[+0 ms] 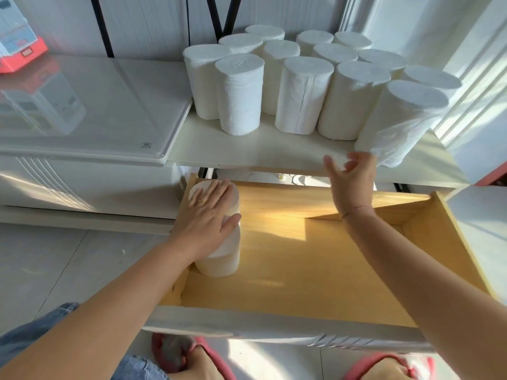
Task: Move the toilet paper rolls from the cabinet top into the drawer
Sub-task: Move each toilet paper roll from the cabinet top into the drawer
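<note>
Toilet paper rolls, white, coreless-looking and upright [299, 94], stand massed at the right end of the pale cabinet top [247, 149], more than a dozen, most touching their neighbours. Below it the open drawer with a light wood floor [315, 270] holds two rolls only, both in its left rear corner: one upright roll against the left wall [219, 264] and another close behind it [233, 196], mostly covered by my hand.

My left hand [208, 215] lies flat and spread over the tops of these two, fingers extended, pressing or steadying, not clasping anything. My right hand [354, 176] is raised at the cabinet edge, fingers loosely parted and half curled, its fingertips touching the tilted roll at the front right corner [406, 124], which overhangs the edge. I judge no firm hold is made yet.

Step in hand, by my assessment: seating the placed rolls while taking the next. The next move calls for closing my right fingers round the leaning roll before it tips off, then setting it upright beside the two in the drawer.
</note>
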